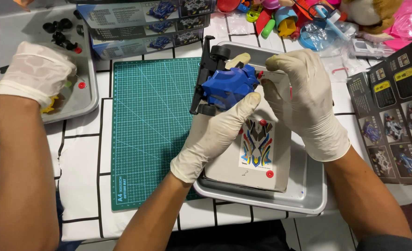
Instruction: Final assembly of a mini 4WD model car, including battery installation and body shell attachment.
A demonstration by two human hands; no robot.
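On the far left, another person's gloved hand (34, 69) rests in a grey tray (90, 100) with small black parts (60, 32) and a red bit (81, 85). Next comes a green cutting mat (145, 135). Over a second metal tray (308, 195), the left hand (213, 137) has its fingers curled around a blue toy car (227, 86). The right hand (308, 102) pinches the car's front with bent fingers. Under the hands lies a sticker sheet (257, 144). A dark booklet (396, 116) sits at the right.

Toy car (227, 83) underside hidden by left hand (215, 135); instruction sheet (394, 116) perhaps cut off right.
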